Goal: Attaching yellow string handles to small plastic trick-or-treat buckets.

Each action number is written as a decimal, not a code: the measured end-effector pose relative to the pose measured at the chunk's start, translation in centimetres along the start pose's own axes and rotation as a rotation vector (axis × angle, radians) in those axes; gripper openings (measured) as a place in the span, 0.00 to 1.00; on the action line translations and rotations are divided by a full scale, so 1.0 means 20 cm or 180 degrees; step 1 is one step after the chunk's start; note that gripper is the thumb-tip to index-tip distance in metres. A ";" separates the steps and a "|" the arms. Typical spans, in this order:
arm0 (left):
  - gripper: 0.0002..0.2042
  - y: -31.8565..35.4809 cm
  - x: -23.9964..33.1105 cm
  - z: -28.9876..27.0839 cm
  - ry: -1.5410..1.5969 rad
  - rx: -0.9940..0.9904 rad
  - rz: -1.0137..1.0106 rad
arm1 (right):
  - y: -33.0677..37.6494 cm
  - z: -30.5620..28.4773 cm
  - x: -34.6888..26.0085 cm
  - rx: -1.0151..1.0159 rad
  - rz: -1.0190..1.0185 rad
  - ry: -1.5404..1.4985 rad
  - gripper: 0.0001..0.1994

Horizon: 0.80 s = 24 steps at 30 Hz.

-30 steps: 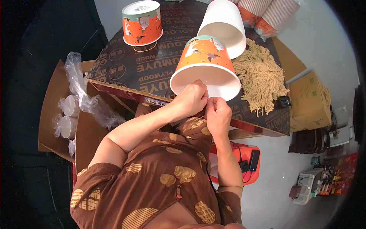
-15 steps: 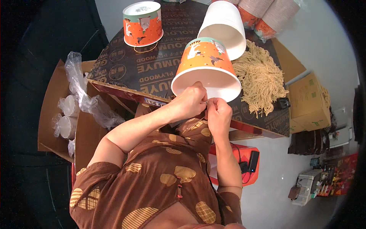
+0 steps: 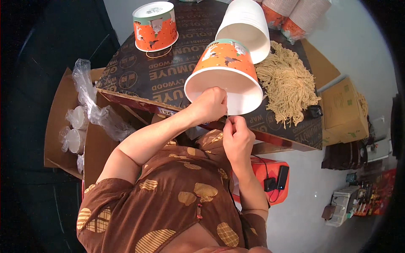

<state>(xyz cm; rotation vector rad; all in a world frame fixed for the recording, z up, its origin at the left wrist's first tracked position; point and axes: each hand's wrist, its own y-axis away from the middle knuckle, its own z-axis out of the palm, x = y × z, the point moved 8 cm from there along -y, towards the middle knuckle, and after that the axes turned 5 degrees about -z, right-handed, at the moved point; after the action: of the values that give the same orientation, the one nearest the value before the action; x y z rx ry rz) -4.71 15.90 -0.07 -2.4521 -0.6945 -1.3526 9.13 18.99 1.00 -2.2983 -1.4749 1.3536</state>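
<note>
With 1 upturned tub (image 3: 155,33) looped, a strand (image 3: 227,114) is pinched between left hand (image 3: 209,104) and right hand (image 3: 238,138) at the tilted tub (image 3: 228,59), heaped string (image 3: 289,84) unused.

The nearest bucket (image 3: 224,62) looks like smooth paper, the cord pile (image 3: 289,82) rough fibre, the bag (image 3: 95,109) glossy crinkled plastic
</note>
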 end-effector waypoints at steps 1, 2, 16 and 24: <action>0.05 0.00 0.01 0.00 -0.0108 0.0108 0.0115 | 0.01 0.00 0.01 0.0010 0.0011 0.0001 0.05; 0.06 0.00 0.02 0.00 -0.0216 0.0217 0.0229 | 0.02 0.00 0.00 -0.0013 -0.0048 0.0111 0.05; 0.08 -0.02 0.10 0.04 -0.0980 0.0682 0.0295 | 0.04 0.04 0.02 -0.0185 -0.0376 0.0299 0.02; 0.18 0.33 0.51 0.01 -0.2314 0.0645 0.1681 | 0.15 0.08 0.11 -0.0593 0.0029 -0.0230 0.09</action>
<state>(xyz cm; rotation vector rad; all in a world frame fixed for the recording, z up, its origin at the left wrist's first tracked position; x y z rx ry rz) 3.52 13.21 8.45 -2.6569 -0.2455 -0.1783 10.37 18.56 -2.89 -2.3904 -1.6813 1.3694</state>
